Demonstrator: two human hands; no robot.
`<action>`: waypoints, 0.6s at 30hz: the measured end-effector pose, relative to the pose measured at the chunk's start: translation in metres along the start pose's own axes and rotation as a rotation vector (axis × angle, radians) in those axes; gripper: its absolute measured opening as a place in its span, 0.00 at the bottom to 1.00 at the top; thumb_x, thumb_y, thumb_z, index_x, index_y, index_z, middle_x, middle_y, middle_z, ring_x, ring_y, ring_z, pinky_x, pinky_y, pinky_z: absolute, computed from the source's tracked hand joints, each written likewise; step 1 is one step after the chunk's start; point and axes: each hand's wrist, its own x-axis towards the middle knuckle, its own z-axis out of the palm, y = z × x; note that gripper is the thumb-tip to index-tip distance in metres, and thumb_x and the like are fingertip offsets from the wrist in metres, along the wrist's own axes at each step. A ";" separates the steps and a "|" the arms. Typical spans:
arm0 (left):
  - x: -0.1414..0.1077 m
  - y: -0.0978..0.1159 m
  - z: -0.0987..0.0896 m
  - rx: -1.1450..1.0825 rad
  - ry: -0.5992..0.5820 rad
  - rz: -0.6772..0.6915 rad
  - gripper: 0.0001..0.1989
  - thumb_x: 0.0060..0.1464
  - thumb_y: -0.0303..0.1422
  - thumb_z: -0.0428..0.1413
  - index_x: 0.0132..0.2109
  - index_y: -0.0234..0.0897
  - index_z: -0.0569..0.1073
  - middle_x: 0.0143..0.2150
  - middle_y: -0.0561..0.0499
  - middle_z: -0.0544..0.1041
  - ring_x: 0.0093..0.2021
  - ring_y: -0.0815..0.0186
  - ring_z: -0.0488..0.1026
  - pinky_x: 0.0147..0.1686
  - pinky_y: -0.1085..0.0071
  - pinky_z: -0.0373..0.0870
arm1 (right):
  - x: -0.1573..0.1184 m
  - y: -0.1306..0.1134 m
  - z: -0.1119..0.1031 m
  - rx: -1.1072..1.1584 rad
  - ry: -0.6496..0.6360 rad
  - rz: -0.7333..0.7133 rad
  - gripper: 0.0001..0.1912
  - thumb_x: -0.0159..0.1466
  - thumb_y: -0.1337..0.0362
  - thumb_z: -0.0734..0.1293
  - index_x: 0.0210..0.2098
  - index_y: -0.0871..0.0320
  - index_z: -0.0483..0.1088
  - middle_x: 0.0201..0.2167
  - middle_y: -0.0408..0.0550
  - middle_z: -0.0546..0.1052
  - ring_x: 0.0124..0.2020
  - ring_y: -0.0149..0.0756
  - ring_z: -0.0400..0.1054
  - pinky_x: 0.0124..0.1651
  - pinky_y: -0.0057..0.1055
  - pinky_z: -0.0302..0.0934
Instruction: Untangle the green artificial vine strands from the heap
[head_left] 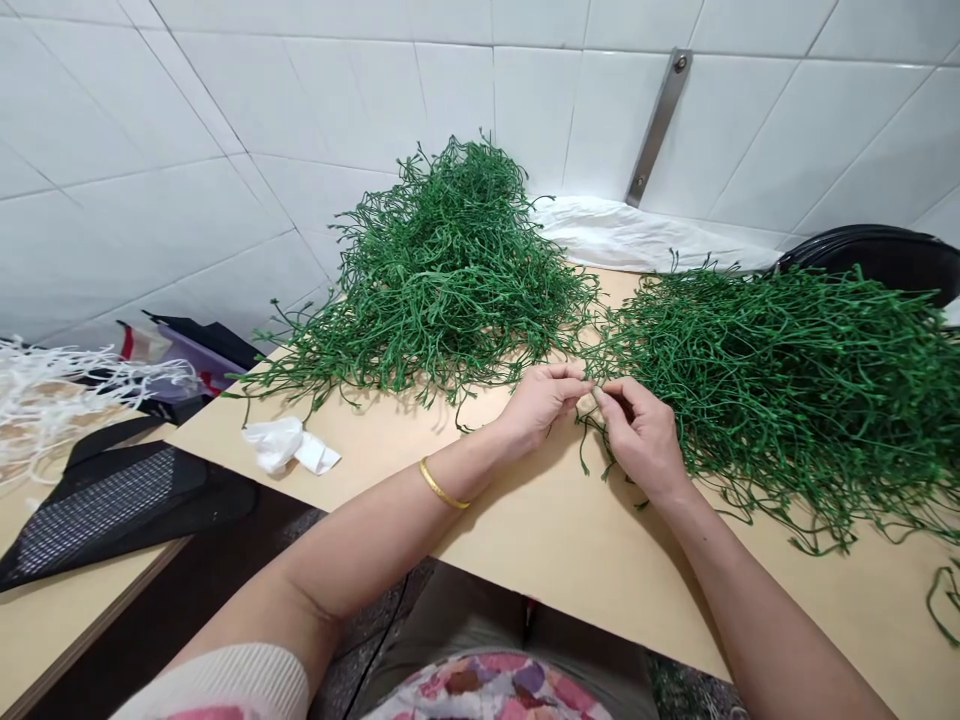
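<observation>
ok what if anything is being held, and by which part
Left hand and right hand seem to pinch a green strand between fingertips; which part is unclear.

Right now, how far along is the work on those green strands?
Seemingly midway. Two heaps of thin, knot-ended green cord, a tall left heap and a broad right heap, lie on the pale wooden table; one may be done, the other remaining, but which is unclear. The left hand and right hand apparently pinch a green strand.
</observation>
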 end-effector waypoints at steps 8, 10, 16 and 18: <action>0.004 -0.002 -0.002 -0.275 -0.109 -0.223 0.06 0.44 0.23 0.53 0.24 0.32 0.63 0.13 0.60 0.54 0.13 0.81 0.44 0.12 0.81 0.39 | 0.000 -0.007 -0.001 -0.046 -0.085 0.041 0.14 0.63 0.59 0.56 0.23 0.57 0.60 0.18 0.40 0.61 0.21 0.27 0.52 0.26 0.26 0.47; 0.004 0.000 -0.002 -0.360 -0.140 -0.284 0.07 0.48 0.24 0.51 0.24 0.32 0.63 0.13 0.61 0.52 0.13 0.80 0.43 0.11 0.82 0.40 | 0.000 -0.006 -0.002 0.017 -0.089 0.029 0.14 0.62 0.59 0.57 0.22 0.57 0.59 0.17 0.39 0.59 0.21 0.27 0.51 0.25 0.26 0.47; 0.001 0.015 -0.008 -0.447 -0.285 -0.278 0.09 0.53 0.28 0.50 0.26 0.32 0.62 0.16 0.61 0.47 0.13 0.80 0.43 0.11 0.82 0.42 | -0.004 -0.015 -0.007 0.235 -0.467 -0.125 0.17 0.61 0.60 0.58 0.18 0.58 0.58 0.16 0.38 0.58 0.20 0.25 0.51 0.24 0.24 0.48; 0.003 0.017 -0.010 -0.405 -0.288 -0.196 0.09 0.51 0.28 0.52 0.25 0.33 0.60 0.16 0.61 0.48 0.14 0.80 0.45 0.12 0.82 0.43 | -0.006 -0.019 -0.009 0.243 -0.554 -0.133 0.16 0.60 0.59 0.60 0.19 0.58 0.60 0.15 0.37 0.57 0.18 0.24 0.50 0.22 0.24 0.46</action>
